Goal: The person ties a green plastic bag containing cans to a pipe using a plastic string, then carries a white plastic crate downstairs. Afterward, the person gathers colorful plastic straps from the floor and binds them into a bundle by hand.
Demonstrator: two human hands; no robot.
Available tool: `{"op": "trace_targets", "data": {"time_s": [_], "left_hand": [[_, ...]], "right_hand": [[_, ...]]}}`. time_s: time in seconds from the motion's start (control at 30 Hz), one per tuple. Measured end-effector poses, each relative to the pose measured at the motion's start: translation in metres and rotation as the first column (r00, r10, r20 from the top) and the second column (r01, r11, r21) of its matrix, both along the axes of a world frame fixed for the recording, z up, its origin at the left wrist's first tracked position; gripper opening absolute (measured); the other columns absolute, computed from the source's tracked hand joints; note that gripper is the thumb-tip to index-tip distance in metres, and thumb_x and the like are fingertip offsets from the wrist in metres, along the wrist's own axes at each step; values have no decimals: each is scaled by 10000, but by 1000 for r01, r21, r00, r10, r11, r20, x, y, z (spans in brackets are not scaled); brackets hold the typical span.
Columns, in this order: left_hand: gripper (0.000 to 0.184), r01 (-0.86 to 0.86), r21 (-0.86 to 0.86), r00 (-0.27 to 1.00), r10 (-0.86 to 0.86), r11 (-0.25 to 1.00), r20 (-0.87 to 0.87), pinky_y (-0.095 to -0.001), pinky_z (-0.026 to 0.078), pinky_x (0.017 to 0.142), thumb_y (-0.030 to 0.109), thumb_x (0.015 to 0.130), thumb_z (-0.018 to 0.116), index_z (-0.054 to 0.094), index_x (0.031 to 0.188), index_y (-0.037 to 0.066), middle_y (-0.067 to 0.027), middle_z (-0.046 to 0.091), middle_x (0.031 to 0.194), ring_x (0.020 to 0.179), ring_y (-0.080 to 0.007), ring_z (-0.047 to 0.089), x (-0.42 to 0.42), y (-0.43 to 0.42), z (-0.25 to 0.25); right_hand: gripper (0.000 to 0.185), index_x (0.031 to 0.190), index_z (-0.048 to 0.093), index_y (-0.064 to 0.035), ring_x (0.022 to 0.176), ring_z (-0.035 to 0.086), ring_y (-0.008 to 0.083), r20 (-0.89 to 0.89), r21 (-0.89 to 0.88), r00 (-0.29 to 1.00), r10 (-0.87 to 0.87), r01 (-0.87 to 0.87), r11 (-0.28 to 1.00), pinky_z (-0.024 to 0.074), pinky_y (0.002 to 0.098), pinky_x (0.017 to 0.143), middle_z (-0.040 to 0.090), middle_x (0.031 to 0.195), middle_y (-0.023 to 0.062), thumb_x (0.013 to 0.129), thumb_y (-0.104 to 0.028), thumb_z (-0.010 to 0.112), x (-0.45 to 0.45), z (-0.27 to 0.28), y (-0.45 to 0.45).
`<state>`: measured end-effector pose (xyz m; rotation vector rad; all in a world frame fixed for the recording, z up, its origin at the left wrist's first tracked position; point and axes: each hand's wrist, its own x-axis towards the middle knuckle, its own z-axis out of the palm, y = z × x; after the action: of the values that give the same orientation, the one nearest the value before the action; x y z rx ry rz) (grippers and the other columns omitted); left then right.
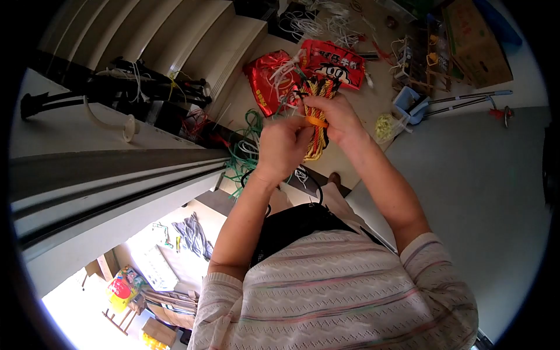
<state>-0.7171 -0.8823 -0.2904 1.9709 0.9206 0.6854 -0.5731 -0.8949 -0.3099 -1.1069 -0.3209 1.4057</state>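
A folded bundle of red, yellow and black cord (318, 140) hangs upright between my hands, with an orange band (317, 122) around its middle. My right hand (337, 118) is wrapped round the bundle just above and beside the band. My left hand (282, 146) is closed at the band's left side, its fingertips pinched on the band. Behind the bundle lie a shiny red bag (269, 76) and a red printed bag (335, 63) on the floor.
Stairs (192, 41) rise at the upper left. Green cords (242, 151) lie left of my hands. White cables (303, 24) are on the floor at the top. A blue dustpan (410, 104), a plastic bag (385, 127) and a cardboard box (475, 44) stand to the right.
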Motion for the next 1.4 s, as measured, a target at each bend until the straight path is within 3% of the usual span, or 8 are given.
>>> {"op": "trace_targets", "data": {"time_s": [0.17,0.27,0.5,0.8,0.9,1.03,1.2,1.4], "left_hand": [[107,-163,241,986,152,957,62,-282,430,510,61,729,584,587,820,4,-161,565,644,544,-227,572,13,-16,-8],[114,-193,298,980,168,935,109,-264,425,505,56,740,583,584,839,1,-144,562,621,519,-184,555,14,-17,-11],[105,-83,-140,993,94,987,68,-215,407,520,48,770,567,580,846,-23,-59,547,587,549,-61,485,-7,-5,10],[202,65,-177,981,-30,982,192,-186,397,553,-9,705,604,567,904,-16,-30,555,704,618,-31,452,-9,5,6],[230,100,-16,987,-97,995,132,-223,426,559,22,673,624,573,897,-3,-60,565,711,601,-80,517,-8,10,9],[230,154,338,988,-145,928,-52,-348,446,554,113,642,635,601,862,55,-145,555,744,620,-301,544,-8,9,8],[184,311,150,950,-303,939,-70,-323,459,547,34,634,669,617,808,3,-135,593,722,606,-256,586,-11,20,22],[173,402,361,915,-376,841,-144,-336,464,540,43,612,656,595,773,24,-121,575,714,607,-295,565,-9,28,38]], "right_hand": [[74,781,587,11,621,580,161,-52,29,995,-88,90,996,475,268,566,598,712,83,716,-22,580,-3,-7,5],[71,784,588,8,620,581,157,-66,-20,991,-119,118,993,475,268,565,600,714,81,719,-20,577,-5,1,4],[159,906,555,12,661,583,162,-41,49,994,-97,99,994,492,277,587,600,792,84,747,6,549,-3,3,3],[189,927,557,8,704,590,165,-23,70,998,-65,66,995,490,285,631,602,830,81,738,8,554,-8,5,0],[187,907,567,9,705,589,170,-49,32,998,-47,48,998,486,286,626,603,831,85,721,-3,577,-9,7,-3],[224,845,598,12,646,566,170,-59,-227,998,-20,6,974,444,282,545,598,787,79,645,-73,655,-1,-31,-11],[216,871,565,28,643,563,162,-62,-53,998,-15,12,999,455,295,533,589,776,82,666,2,627,-14,-12,-16],[225,920,561,23,719,581,154,-35,-44,998,48,-50,998,476,287,607,594,835,78,701,-6,603,-13,8,-11]]}}
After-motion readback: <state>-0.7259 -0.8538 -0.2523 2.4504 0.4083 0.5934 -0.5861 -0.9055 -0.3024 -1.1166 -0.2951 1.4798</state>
